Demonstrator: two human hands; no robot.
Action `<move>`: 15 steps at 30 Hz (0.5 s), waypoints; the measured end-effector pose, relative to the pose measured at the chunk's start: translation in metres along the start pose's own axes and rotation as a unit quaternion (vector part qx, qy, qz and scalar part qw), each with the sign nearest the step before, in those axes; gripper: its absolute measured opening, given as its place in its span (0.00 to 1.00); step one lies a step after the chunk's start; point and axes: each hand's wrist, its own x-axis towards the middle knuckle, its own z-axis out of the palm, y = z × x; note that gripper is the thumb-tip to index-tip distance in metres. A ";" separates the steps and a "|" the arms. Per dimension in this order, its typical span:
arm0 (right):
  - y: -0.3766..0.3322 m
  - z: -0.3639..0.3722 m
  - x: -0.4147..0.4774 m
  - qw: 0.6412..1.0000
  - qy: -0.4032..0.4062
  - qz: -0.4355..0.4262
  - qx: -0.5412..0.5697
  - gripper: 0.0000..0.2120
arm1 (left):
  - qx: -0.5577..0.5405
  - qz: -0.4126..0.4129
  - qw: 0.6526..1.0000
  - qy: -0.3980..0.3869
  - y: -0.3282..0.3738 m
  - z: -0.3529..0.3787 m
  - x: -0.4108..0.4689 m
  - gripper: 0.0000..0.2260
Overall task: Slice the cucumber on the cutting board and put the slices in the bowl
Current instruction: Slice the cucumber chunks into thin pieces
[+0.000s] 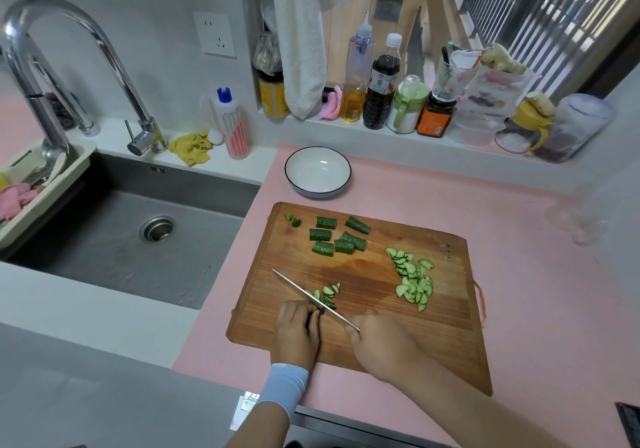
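Note:
A wooden cutting board (363, 309) lies on the pink counter. My right hand (377, 343) grips the handle of a knife (304, 295), whose blade angles up-left across a cucumber piece (327, 304). My left hand (296, 330) holds that piece with curled fingers right beside the blade. A few fresh slices (330, 289) lie just past the knife. A bigger heap of slices (414, 279) sits on the board's right side. Several uncut cucumber chunks (337, 238) and two small end bits (292, 220) lie at the far side. The white bowl (318, 172) stands beyond the board with nothing in it.
A steel sink (138, 233) with a tall faucet (69, 67) lies to the left. Bottles and jars (415, 101) line the ledge behind the bowl. A dish soap bottle (232, 125) and yellow cloth (190, 148) sit near the faucet. A towel (301, 39) hangs above.

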 end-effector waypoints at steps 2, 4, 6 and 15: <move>-0.005 -0.001 0.004 1.000 -0.003 0.009 0.007 0.16 | 0.002 0.006 1.000 0.002 0.000 0.000 0.000 0.06; -0.006 -0.001 0.006 1.000 0.002 0.014 0.011 0.14 | 0.002 0.004 1.000 0.002 0.000 0.001 0.000 0.06; -0.005 0.000 0.006 1.000 0.004 0.012 0.013 0.14 | 0.002 0.001 1.000 0.001 0.000 0.001 -0.001 0.06; 0.008 0.001 -0.008 0.999 0.025 -0.016 0.026 0.12 | 0.004 -0.007 1.000 -0.001 0.000 0.001 -0.001 0.07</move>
